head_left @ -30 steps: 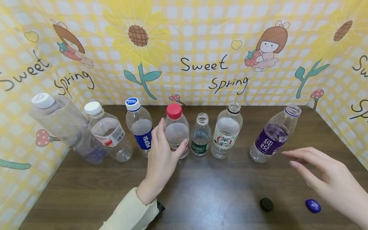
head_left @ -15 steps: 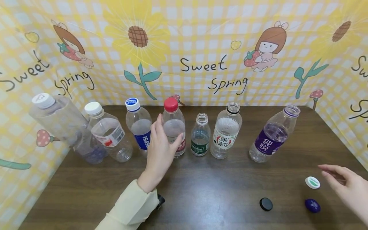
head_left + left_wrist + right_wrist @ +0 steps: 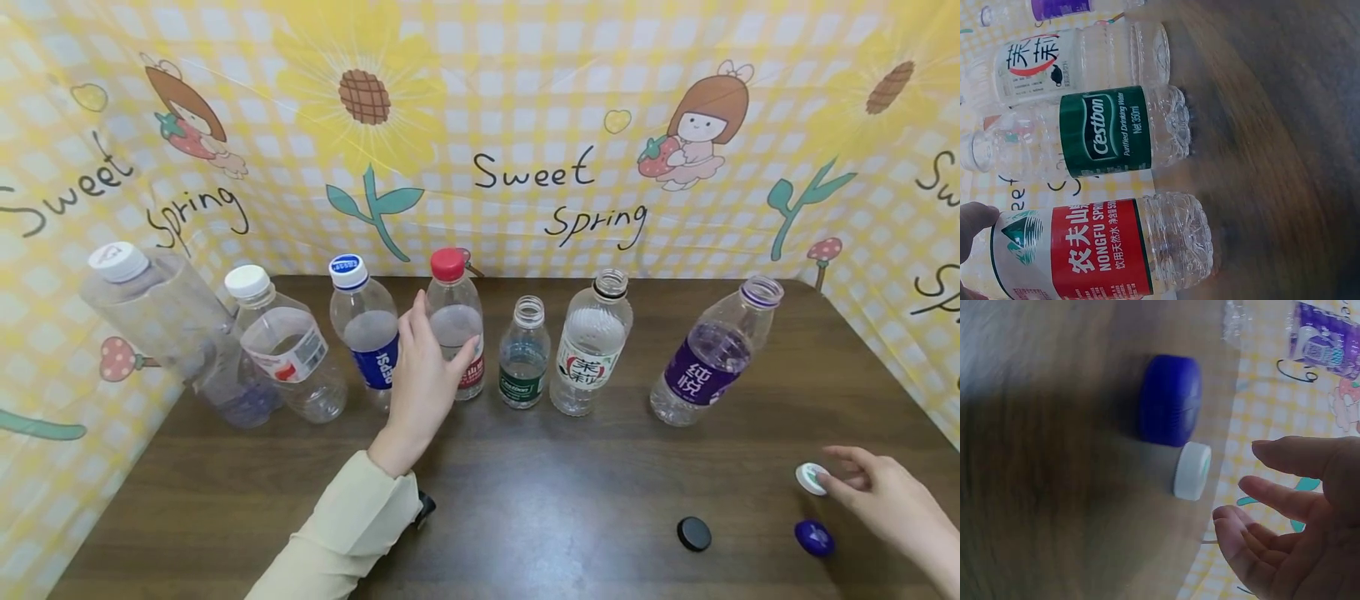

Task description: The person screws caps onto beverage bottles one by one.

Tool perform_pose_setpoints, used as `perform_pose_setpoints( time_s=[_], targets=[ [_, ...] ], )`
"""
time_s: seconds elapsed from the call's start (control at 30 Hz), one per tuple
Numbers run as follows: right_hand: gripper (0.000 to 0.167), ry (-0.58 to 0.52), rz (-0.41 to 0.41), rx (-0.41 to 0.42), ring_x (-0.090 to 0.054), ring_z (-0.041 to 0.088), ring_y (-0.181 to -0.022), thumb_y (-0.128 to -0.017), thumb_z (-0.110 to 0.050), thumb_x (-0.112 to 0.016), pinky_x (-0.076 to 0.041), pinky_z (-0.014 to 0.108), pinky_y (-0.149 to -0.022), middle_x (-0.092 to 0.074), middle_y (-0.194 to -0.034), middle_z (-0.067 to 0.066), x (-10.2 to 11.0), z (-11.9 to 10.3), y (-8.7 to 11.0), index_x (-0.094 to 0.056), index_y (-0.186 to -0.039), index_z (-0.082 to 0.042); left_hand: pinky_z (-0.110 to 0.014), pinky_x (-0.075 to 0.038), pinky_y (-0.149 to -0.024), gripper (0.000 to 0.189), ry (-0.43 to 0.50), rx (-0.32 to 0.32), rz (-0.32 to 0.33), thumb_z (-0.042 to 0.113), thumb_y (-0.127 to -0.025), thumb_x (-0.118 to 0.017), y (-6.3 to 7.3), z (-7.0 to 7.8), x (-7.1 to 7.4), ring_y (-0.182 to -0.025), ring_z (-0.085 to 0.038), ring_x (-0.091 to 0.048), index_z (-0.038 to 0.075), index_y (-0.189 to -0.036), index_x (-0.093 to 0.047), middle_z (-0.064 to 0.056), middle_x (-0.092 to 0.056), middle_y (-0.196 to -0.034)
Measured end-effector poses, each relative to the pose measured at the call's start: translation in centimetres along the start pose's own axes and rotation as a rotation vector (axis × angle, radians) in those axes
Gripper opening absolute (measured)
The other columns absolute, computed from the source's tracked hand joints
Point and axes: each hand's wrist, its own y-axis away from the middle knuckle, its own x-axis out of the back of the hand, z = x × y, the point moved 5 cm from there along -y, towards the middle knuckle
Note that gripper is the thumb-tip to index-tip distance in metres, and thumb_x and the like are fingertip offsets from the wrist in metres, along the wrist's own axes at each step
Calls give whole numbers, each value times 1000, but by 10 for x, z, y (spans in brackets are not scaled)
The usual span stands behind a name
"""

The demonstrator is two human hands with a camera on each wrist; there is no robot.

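- The right hand (image 3: 873, 492) is right beside the white cap (image 3: 810, 478), thumb and fingers parted with nothing between them; the right wrist view shows a gap between the fingertips and the cap.
- The left hand (image 3: 423, 375) is at the red-capped bottle (image 3: 459, 321), thumb and fingers spread widely about its body; I cannot tell whether they press on it.
- The step in hand looks like picking up the white cap while the other hand steadies the bottle. A pinch across the cap's ribbed side, thumb opposite the forefinger, should serve best; pressing on the top could make it skid.
- Coming in low from the right should spare the purple cap (image 3: 815, 538) just beside it. The black cap (image 3: 693, 533) lies well apart.
- A light hold low on the bottle would suit, as thin plastic probably dents easily.
- The white cap lies on the table (image 3: 570, 517) near the right hand, printed face up; being a round disc, it has no clear long axis.
- The red-capped bottle stands between the Pepsi bottle (image 3: 366, 333) and the small green-labelled bottle (image 3: 522, 358), upright, cap upward, long axis vertical, its red label towards the person.
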Motion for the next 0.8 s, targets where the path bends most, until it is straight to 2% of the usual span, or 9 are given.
perform_pose_setpoints(
  time_s=[0.1,0.23,0.5,0.6,0.8],
  targets=[
    [56,-10,-32,8,-61,50,-82,-93,-20,-60,-51,58,-61,-48,-106,51,-6,3,-1,-38,-125,20,-50,-41,-106,89,12,13,-8,32,-87,-69,-2,-1,-2,-135,-33,-39,6,-152,-13,-19,-30,-147],
    [59,-26,-66,19,-61,51,-82,-91,-17,-61,-53,53,-61,-45,-107,53,-11,5,-3,-33,-128,20,-49,-40,-106,89,13,13,-5,33,-87,-68,-4,-2,-5,-135,-32,-39,7,-152,-13,-18,-31,-147],
    [55,-44,-108,2,-63,43,-84,-92,-19,-61,-52,51,-64,-59,-100,40,-15,8,-9,-40,-127,18,-50,-44,-102,87,-8,-18,39,35,-88,-68,-7,-2,-7,-132,-33,-43,6,-151,-16,-19,-34,-144],
    [53,-37,-117,-5,-63,42,-85,-92,-20,-61,-52,51,-65,-62,-98,35,-16,9,-11,-43,-125,17,-50,-45,-102,88,-21,-12,33,36,-88,-67,-8,-2,-7,-132,-33,-43,6,-151,-16,-19,-34,-144],
    [48,-33,-78,6,-65,37,-82,-89,-18,-64,-51,47,-64,-66,-92,28,-16,10,-13,-49,-120,15,-51,-43,-103,88,-40,-3,8,39,-87,-67,-10,-4,-9,-133,-33,-42,7,-152,-15,-18,-34,-146]
  ],
)
